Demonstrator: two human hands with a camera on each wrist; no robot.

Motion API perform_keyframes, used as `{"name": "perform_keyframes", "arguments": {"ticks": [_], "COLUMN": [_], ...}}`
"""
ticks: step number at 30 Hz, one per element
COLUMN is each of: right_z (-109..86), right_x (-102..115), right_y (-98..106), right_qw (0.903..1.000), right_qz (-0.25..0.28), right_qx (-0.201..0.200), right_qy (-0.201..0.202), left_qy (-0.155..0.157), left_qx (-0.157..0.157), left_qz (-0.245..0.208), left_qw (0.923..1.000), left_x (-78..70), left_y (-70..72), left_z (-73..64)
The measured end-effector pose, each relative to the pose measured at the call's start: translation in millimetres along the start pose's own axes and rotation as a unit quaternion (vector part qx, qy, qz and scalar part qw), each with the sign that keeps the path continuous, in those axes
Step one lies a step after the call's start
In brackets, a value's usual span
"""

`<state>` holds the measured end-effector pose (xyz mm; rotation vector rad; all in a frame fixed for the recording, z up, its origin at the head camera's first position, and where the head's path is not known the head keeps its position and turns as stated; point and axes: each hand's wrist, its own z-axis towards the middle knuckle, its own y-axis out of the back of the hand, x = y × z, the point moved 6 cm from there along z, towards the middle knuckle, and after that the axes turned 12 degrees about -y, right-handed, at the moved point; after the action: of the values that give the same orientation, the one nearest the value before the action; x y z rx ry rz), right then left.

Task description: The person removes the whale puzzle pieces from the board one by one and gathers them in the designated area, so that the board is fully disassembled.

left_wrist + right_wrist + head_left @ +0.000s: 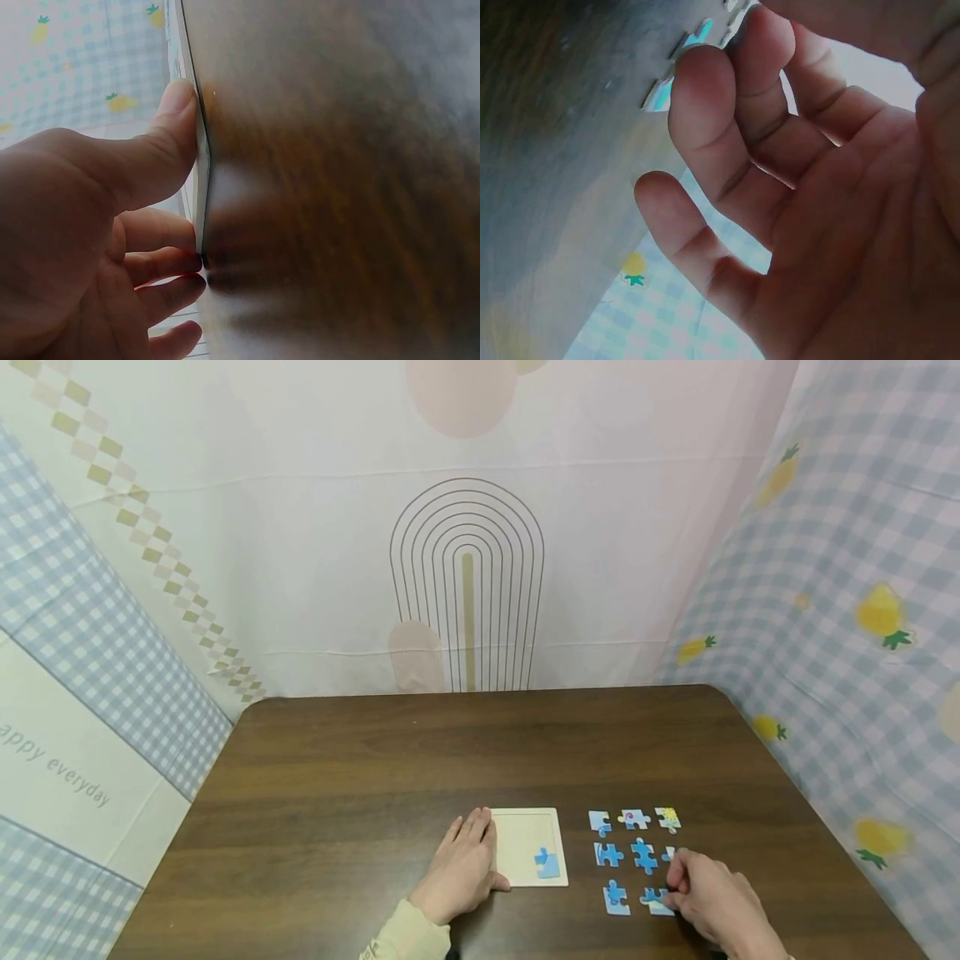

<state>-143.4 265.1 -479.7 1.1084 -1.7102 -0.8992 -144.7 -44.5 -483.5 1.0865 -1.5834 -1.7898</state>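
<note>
A pale square puzzle tray (517, 835) lies on the table with one blue puzzle piece in its lower right corner. My left hand (461, 868) rests along the tray's left side, fingers extended and thumb at the lower edge. From the left wrist view, the thumb (176, 105) presses against the tray's thin edge. To the right, my right hand (712, 889) pinches the right end of a blue and pale-yellow puzzle piece (655, 902) in the nearest row. Its fingers are curled in the right wrist view, where the fingertips' contact is hidden. Another puzzle piece (668, 854) is partly covered by this hand.
Several loose puzzle pieces lie in rows right of the tray, among them a blue one (643, 856), a yellow-patterned one (667, 818) and a near-left one (617, 898). The brown wooden table (360, 760) is bordered by printed cloth (322, 568).
</note>
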Motion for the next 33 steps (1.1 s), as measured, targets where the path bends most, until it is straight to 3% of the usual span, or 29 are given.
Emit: {"name": "perform_keyframes", "arguments": {"ticks": [8, 16, 23, 33], "right_z": [-3.0, -3.7, -5.5, -2.7], "right_x": [12, 46, 85, 126], "right_y": [0, 8, 4, -22], "right_qw": [0.9961, 0.9884, 0.9762, 0.9835], "right_qz": [0.087, 0.123, 0.099, 0.038], "right_qx": [-0.001, -0.073, -0.152, -0.105], "right_qy": [-0.013, 0.049, 0.118, 0.143], "left_qy": [-0.005, -0.008, -0.006, 0.002], "left_qx": [-0.003, -0.003, -0.001, -0.001], "left_qz": [0.005, 0.008, 0.009, 0.0], "left_qw": [1.0, 0.9999, 0.9999, 1.0], "left_x": [-0.8, -0.4, 0.6, 0.8], "left_y": [1.6, 1.0, 0.5, -2.1], "left_z": [0.2, 1.0, 1.1, 1.0]}}
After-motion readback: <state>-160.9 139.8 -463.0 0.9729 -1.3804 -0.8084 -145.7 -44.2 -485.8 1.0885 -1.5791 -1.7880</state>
